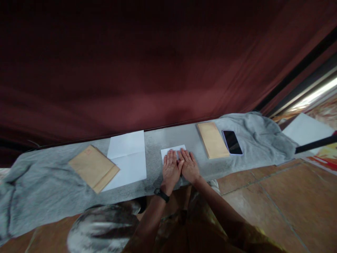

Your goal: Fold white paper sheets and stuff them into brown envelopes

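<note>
Both hands lie flat, side by side, on a small white folded paper (172, 148) at the middle of the cloth-covered bench. My left hand (170, 170), with a black band on its wrist, has its fingers stretched out over the paper. Beside it, my right hand (189, 167) presses down with fingers extended, and the thumbs meet. Most of the paper is hidden under the hands; its far edge and left corner show. To the left lie larger white sheets (129, 158) with a crease across them.
Brown envelopes (92, 167) overlap the white sheets at left. A stack of brown envelopes (213, 140) lies at right, touching or close to a phone (232, 142). Grey cloth (47, 189) covers the bench. A dark red curtain (168, 88) hangs behind; floor tiles (295, 189) show in front.
</note>
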The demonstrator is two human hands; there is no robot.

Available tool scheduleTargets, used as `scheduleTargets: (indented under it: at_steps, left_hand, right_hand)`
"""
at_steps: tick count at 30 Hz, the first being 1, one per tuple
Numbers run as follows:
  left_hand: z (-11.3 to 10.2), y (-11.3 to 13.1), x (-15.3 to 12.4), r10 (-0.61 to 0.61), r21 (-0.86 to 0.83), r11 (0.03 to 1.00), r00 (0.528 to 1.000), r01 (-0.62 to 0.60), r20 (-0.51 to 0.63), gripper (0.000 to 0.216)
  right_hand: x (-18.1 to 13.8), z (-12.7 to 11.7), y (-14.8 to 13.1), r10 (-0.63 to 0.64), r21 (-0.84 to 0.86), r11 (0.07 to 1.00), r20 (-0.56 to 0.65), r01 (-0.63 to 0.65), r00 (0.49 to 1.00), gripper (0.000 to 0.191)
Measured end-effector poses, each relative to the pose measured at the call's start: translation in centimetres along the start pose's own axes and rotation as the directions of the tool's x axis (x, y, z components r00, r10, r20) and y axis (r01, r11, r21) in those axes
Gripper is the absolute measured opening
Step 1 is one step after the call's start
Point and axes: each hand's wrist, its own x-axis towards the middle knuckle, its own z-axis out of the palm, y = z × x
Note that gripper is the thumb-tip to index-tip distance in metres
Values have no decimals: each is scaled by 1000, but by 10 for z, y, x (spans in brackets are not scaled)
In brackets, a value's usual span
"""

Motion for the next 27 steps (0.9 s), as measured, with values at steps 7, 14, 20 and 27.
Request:
scheduleTargets:
  at_steps: [7,14,20,27]
  left_hand:
    - [-7,-23,-7,-60,68,996,997,63,-42,61]
    - [-10,-19,-4,-68,159,985,997,63,24,60]
    - [-10,-18,-4,-48,162,986,997,38,59,61]
    - [-11,-18,-3,-29,112,993,998,23,48,63]
  right_hand:
    - [-1,5,-1,43,102,994,-69,-36,997,52]
    - [23,3,-11,-4,174,985,-20,8,1000,50]
    - [34,7,-15,-103,159,982,9,101,995,48]
    - [23,10,5,-83,73,994,-20,84,996,52]
